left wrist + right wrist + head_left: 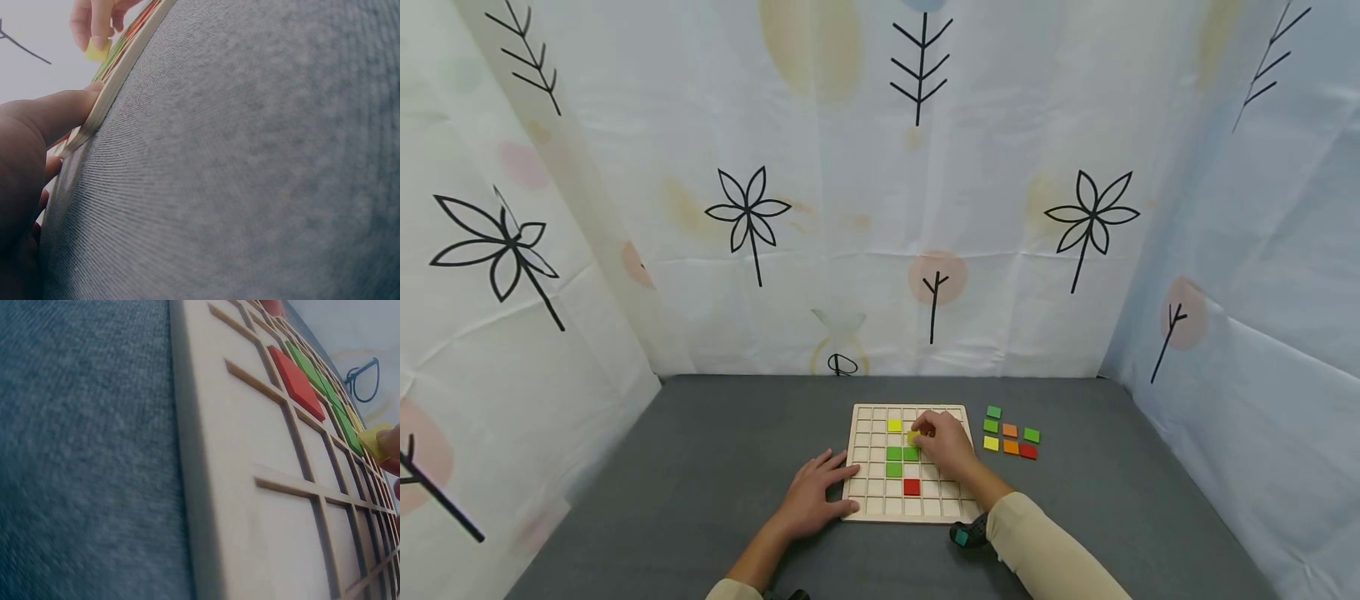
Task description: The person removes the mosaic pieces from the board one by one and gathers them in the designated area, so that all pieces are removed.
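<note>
A pale wooden grid board (868, 505) lies on the table. My right hand (946, 444) pinches a yellow square tile (376, 442) just above the board, behind the green tiles. In the left wrist view that yellow tile is tilted between thumb and finger. Set in the board are one yellow tile (894, 426), three green tiles (893, 469) and a red tile (912, 487). My left hand (811, 496) rests at the board's left edge with fingers spread, thumb and forefinger touching the rim.
Right of the board lie several loose tiles: green (994, 412), orange (1010, 431), yellow (991, 444) and red (1027, 451). The grey table (730, 450) is enclosed by white patterned cloth (842, 208) at the back and sides.
</note>
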Demonstrator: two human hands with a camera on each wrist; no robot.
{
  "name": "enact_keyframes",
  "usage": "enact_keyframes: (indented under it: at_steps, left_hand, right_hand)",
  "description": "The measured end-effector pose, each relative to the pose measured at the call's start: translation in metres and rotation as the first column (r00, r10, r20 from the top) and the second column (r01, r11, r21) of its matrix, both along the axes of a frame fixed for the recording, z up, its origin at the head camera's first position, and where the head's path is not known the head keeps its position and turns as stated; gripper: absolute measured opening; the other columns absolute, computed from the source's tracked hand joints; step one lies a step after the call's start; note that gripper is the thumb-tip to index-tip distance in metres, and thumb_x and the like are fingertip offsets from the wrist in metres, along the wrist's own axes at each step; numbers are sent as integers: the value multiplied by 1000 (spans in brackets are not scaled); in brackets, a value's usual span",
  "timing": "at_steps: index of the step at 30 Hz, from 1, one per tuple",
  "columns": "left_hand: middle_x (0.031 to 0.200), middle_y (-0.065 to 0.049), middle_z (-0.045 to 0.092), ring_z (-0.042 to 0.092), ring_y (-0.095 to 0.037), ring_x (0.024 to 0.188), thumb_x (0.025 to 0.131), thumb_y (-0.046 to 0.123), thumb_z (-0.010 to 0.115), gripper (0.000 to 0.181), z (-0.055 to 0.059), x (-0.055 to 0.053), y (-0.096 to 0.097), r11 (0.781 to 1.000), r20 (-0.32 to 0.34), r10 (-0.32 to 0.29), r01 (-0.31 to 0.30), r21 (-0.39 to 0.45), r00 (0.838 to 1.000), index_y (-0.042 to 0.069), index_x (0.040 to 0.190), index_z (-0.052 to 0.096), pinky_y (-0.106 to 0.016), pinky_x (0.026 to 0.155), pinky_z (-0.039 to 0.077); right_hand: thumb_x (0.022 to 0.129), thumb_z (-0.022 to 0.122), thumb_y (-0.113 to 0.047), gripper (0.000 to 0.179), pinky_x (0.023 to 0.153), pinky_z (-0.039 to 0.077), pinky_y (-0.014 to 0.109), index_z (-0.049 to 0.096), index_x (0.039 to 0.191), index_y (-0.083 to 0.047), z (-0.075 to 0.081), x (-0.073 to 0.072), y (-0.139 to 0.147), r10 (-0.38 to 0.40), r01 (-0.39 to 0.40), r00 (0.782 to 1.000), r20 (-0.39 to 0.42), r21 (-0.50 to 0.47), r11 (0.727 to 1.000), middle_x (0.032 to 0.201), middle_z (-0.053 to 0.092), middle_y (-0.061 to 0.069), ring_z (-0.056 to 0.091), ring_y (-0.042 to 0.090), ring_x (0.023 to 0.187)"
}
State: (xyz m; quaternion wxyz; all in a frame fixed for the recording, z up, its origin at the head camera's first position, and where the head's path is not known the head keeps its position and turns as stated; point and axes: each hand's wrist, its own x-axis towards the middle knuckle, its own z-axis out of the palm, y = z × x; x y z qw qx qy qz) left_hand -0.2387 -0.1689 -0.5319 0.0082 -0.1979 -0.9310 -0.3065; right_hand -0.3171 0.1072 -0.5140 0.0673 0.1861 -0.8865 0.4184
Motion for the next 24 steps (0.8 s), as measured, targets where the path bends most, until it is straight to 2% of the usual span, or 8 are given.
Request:
enact_keyframes:
  at_steps: [5, 13, 24]
  left_hand:
    - [148, -10, 44, 29, -39, 140, 82, 49, 73, 62, -2, -1, -1, 1000, -3, -4, 4, 0, 1000, 18, 134, 61, -65, 107, 19]
    - [148, -10, 44, 29, -39, 140, 82, 48, 73, 61, -2, -2, -1, 1000, -5, -6, 7, 8, 1000, 18, 134, 61, -66, 107, 19]
    - [148, -10, 44, 29, -39, 140, 82, 48, 73, 61, -1, -2, -1, 1000, -6, -6, 6, -8, 1000, 18, 134, 62, -65, 107, 19]
  right_hand:
    - [86, 73, -3, 11, 65, 45, 31, 68, 92, -11, 2, -3, 10, -43, 43, 998, -40, -18, 999, 82, 55, -4, 49, 15, 74]
    - [86, 72, -4, 10, 65, 44, 32, 68, 93, -10, 12, -5, 34, -133, 133, 991, -14, -4, 991, 84, 56, -2, 50, 17, 76]
    - [87, 71, -3, 10, 64, 47, 37, 69, 96, -6, 10, -12, 70, -235, 236, 971, -34, 23, 972, 85, 58, 4, 55, 22, 77]
